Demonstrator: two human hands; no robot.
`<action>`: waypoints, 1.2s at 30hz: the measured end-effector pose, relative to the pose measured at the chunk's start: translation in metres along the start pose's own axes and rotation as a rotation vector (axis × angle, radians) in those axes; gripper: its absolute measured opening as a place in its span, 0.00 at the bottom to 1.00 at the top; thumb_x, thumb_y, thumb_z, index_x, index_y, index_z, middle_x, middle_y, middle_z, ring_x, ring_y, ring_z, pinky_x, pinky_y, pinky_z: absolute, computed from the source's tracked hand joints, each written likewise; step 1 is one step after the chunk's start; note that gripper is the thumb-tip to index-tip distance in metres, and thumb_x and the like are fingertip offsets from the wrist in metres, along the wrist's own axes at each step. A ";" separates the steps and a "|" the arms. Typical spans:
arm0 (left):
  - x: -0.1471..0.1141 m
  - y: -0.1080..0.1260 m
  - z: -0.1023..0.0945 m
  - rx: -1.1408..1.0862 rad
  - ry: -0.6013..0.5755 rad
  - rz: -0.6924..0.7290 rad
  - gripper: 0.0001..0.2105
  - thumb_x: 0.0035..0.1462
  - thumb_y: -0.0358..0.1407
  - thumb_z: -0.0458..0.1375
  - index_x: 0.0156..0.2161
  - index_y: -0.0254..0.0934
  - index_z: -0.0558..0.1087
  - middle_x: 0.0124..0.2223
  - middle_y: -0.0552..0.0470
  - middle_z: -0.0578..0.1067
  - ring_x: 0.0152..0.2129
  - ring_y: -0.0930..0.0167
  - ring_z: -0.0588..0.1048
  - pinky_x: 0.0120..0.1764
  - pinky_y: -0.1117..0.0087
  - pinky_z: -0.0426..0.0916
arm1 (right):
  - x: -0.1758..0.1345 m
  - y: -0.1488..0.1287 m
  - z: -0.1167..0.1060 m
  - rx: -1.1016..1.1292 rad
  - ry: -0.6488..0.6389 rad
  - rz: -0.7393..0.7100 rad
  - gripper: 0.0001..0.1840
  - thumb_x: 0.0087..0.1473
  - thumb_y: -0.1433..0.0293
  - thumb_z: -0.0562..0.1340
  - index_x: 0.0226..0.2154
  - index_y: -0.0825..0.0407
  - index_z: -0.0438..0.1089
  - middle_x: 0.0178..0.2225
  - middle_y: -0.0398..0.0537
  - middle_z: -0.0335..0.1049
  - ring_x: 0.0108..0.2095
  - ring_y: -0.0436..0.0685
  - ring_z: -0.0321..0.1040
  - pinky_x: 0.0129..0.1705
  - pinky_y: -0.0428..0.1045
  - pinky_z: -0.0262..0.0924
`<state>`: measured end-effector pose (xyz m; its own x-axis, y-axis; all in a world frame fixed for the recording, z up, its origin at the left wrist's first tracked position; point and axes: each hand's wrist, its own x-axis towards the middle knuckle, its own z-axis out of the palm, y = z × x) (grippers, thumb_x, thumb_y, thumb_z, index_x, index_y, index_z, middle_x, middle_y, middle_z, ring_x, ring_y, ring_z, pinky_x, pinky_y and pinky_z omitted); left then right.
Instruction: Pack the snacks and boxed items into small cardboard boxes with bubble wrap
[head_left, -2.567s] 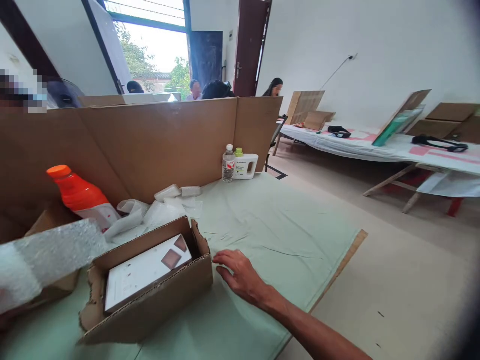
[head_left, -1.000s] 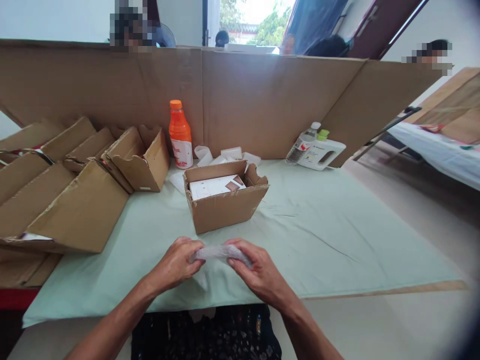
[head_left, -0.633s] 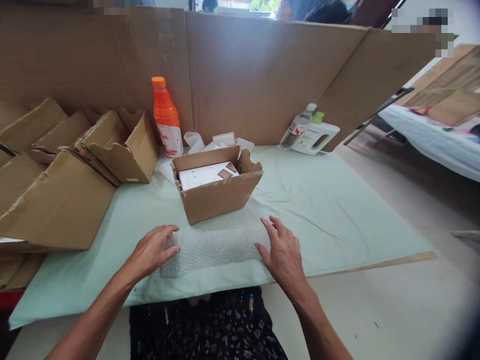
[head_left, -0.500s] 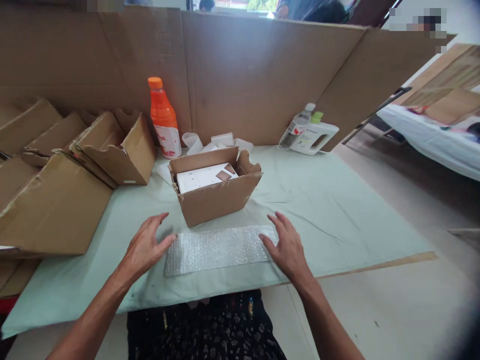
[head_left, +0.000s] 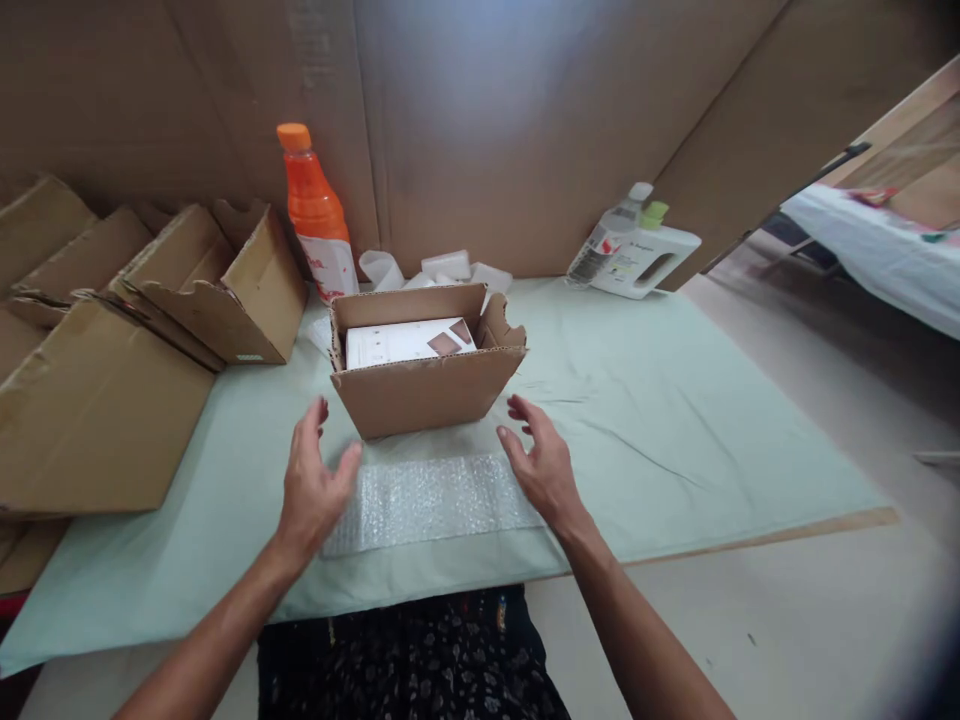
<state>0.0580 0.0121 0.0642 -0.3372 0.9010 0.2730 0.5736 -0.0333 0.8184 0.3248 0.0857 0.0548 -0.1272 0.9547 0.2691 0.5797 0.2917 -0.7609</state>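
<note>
An open-topped cardboard box (head_left: 427,395) stands on the green cloth in front of me, with a white printed box (head_left: 390,343) lying inside it. Nearer to me lies a flat strip of bubble wrap (head_left: 439,505). My left hand (head_left: 315,480) is held over the left end of the wrap, thumb and fingers apart, near the cardboard box's lower left corner. Over the wrap's right end hovers my right hand (head_left: 536,460), its fingers spread and curved toward the box. Neither hand holds anything.
Several cardboard boxes (head_left: 112,400) crowd the table's left side. An orange bottle (head_left: 319,215), white foam-like pieces (head_left: 446,266), a clear plastic bottle (head_left: 604,245) and a white jug (head_left: 637,265) stand along a tall cardboard wall (head_left: 525,130). The cloth-covered table (head_left: 660,420) ends close to me.
Both hands have moved forward and inward, from the ends of the bubble wrap toward the cardboard box. The camera view has tipped down a little.
</note>
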 end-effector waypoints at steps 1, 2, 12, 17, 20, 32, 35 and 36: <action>-0.016 0.000 0.002 0.080 -0.034 0.085 0.30 0.60 0.37 0.57 0.66 0.40 0.57 0.65 0.38 0.64 0.62 0.56 0.64 0.62 0.48 0.60 | -0.014 -0.008 0.008 -0.033 -0.029 -0.053 0.25 0.61 0.67 0.56 0.60 0.51 0.64 0.57 0.59 0.69 0.56 0.66 0.66 0.58 0.66 0.60; -0.031 -0.002 0.006 0.141 -0.107 0.167 0.28 0.61 0.36 0.55 0.66 0.40 0.58 0.66 0.39 0.63 0.64 0.57 0.62 0.63 0.48 0.58 | -0.027 -0.016 0.018 -0.058 -0.104 -0.122 0.25 0.61 0.70 0.55 0.60 0.50 0.64 0.58 0.58 0.68 0.58 0.65 0.65 0.60 0.65 0.58; -0.064 -0.065 -0.007 0.514 -0.450 0.351 0.25 0.64 0.42 0.52 0.65 0.40 0.63 0.69 0.41 0.61 0.67 0.55 0.57 0.67 0.45 0.47 | -0.080 0.062 -0.042 -0.681 -0.172 -0.055 0.26 0.65 0.63 0.53 0.62 0.54 0.61 0.65 0.61 0.59 0.65 0.70 0.55 0.62 0.68 0.50; -0.065 -0.059 -0.016 0.535 -0.239 0.211 0.26 0.63 0.42 0.53 0.64 0.35 0.63 0.69 0.34 0.58 0.67 0.51 0.54 0.64 0.42 0.50 | -0.062 0.083 -0.076 -0.741 -0.069 -0.025 0.24 0.64 0.61 0.52 0.57 0.55 0.65 0.56 0.62 0.70 0.57 0.68 0.65 0.53 0.62 0.60; -0.066 -0.056 -0.017 0.585 -0.110 0.108 0.20 0.59 0.41 0.55 0.55 0.34 0.70 0.66 0.33 0.62 0.67 0.47 0.54 0.62 0.39 0.51 | -0.047 0.067 -0.054 -0.709 -0.140 -0.053 0.20 0.60 0.60 0.57 0.50 0.54 0.70 0.56 0.62 0.69 0.55 0.70 0.66 0.51 0.62 0.62; -0.021 0.004 -0.008 0.388 -0.310 0.482 0.12 0.61 0.29 0.50 0.43 0.38 0.75 0.38 0.44 0.79 0.34 0.62 0.76 0.41 0.61 0.68 | -0.139 -0.014 -0.091 0.024 -0.351 0.337 0.46 0.55 0.53 0.63 0.70 0.49 0.47 0.38 0.52 0.76 0.34 0.60 0.74 0.33 0.53 0.70; 0.009 0.026 0.026 0.342 -0.418 0.557 0.15 0.61 0.28 0.51 0.49 0.39 0.75 0.43 0.43 0.79 0.43 0.60 0.76 0.50 0.57 0.66 | -0.174 -0.032 -0.080 0.298 -0.489 0.579 0.42 0.58 0.53 0.61 0.69 0.46 0.50 0.23 0.42 0.69 0.22 0.56 0.68 0.21 0.48 0.63; 0.012 0.031 0.035 0.318 -0.430 0.580 0.18 0.60 0.27 0.51 0.53 0.39 0.73 0.49 0.42 0.78 0.50 0.58 0.74 0.54 0.54 0.63 | -0.181 -0.036 -0.075 0.379 -0.514 0.606 0.36 0.58 0.52 0.62 0.65 0.46 0.59 0.24 0.43 0.70 0.22 0.55 0.68 0.22 0.48 0.63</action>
<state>0.0976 0.0372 0.0748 0.3625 0.8678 0.3399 0.7772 -0.4827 0.4036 0.3876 -0.1024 0.0775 -0.2838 0.8334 -0.4743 0.3708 -0.3608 -0.8557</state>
